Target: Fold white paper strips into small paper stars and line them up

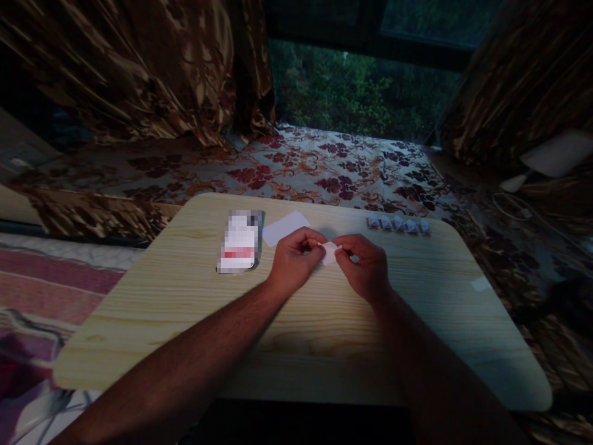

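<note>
Between my two hands is a small piece of folded white paper [329, 254], held just above the table. My left hand [296, 259] pinches its left edge between thumb and fingers. On the other side, my right hand [365, 264] grips the right edge in the same way. Beyond my left hand lies a flat sheet of white paper [285, 228]. Past my right hand, several small folded paper pieces [398, 224] with pointed tops stand in a row near the table's far edge.
The light wooden table [185, 321] has rounded corners. A blurred-out flat white object with a red band [239, 242] lies at its left. Behind runs a ledge with a floral cloth [333, 164], below a window. A white lamp [556, 153] stands at the right.
</note>
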### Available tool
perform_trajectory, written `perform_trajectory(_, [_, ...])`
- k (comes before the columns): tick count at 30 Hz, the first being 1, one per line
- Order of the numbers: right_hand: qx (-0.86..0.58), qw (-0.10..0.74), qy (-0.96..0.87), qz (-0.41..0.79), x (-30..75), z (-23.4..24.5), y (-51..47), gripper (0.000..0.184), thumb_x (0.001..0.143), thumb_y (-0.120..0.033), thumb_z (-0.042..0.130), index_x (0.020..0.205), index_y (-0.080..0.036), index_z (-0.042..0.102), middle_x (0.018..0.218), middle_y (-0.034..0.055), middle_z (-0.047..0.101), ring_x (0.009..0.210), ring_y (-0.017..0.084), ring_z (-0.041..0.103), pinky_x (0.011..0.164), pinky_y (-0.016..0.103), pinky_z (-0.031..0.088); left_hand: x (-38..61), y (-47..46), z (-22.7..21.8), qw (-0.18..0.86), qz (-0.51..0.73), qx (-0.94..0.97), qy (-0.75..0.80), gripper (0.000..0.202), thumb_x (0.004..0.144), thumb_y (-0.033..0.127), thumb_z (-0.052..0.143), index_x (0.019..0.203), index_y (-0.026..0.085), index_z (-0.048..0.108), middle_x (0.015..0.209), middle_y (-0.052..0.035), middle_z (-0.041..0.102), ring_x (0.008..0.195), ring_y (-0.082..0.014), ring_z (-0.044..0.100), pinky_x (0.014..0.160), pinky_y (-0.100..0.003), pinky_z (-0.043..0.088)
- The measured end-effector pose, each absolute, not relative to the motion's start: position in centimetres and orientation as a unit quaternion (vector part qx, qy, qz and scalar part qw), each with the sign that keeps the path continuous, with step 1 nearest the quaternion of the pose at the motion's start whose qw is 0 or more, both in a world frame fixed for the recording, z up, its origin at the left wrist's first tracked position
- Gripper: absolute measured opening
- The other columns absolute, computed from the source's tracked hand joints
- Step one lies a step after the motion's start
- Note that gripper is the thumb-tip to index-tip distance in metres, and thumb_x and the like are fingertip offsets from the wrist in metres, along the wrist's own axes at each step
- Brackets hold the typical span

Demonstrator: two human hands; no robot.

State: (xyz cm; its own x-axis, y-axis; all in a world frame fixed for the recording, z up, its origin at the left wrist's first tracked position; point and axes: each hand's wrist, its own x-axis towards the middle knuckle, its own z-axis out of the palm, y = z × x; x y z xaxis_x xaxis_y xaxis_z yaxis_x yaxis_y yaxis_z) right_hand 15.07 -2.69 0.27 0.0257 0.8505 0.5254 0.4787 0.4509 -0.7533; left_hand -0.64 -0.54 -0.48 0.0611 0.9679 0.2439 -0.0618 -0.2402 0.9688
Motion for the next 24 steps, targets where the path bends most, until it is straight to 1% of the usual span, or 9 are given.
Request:
perform_trajectory(8, [-0.472,0.542,-0.662,0.213,15.15,0.08,-2.71,0.016,0.076,-0.012,0.059,0.081,-0.021,0.071,0.071,-0.001,0.069,0.062,0.012,0.061,0.06,0.024,0.048,-0.54,-0.57,-0.49,0.476,0.552,0.557,0.398,0.011,0.068,0.012,0.068,0.078,0.018,0.067,0.067,0.0024,0.065,0.059,-0.0093,0.056,0.058,-0.022,0.043])
perform_trajectory(14, [-0.484,0.563,-0.61,0.277,15.0,-0.5,-2.45,0.023,0.074,-0.013,0.062,0.094,-0.022,0.069,0.073,-0.0018,0.067,0.061,0.013,0.059,0.057,0.024,0.046,-0.47,-0.66,-0.26,0.478,0.554,0.55,0.402,0.01,0.068,0.012,0.069,0.077,0.018,0.067,0.065,0.0031,0.064,0.057,-0.0087,0.055,0.057,-0.021,0.042])
perform_trajectory(17, [-0.485,0.568,-0.589,0.309,14.93,-0.64,-2.31,0.016,0.073,-0.014,0.063,0.087,-0.021,0.067,0.074,-0.0014,0.066,0.061,0.012,0.059,0.055,0.024,0.045,-0.47,-0.67,-0.22,0.478,0.554,0.551,0.402,0.01,0.069,0.012,0.069,0.076,0.018,0.066,0.065,0.0032,0.064,0.057,-0.0084,0.055,0.056,-0.021,0.041])
perform_trajectory(20, [-0.486,0.57,-0.578,0.325,14.91,-0.69,-2.27,0.008,0.073,-0.014,0.064,0.079,-0.02,0.066,0.07,-0.0019,0.065,0.058,0.011,0.057,0.053,0.023,0.042,-0.43,-0.67,-0.29,0.482,0.553,0.549,0.402,0.01,0.069,0.012,0.069,0.076,0.018,0.066,0.065,0.0028,0.064,0.057,-0.0087,0.055,0.056,-0.021,0.042])
perform_trajectory(24, [-0.483,0.582,-0.567,0.324,14.83,-0.6,-2.28,0.006,0.072,-0.014,0.064,0.075,-0.02,0.066,0.065,-0.0026,0.063,0.056,0.012,0.055,0.052,0.023,0.041,-0.4,-0.65,-0.45,0.485,0.55,0.548,0.403,0.01,0.069,0.013,0.069,0.077,0.018,0.066,0.065,0.0024,0.065,0.058,-0.0091,0.056,0.057,-0.021,0.042])
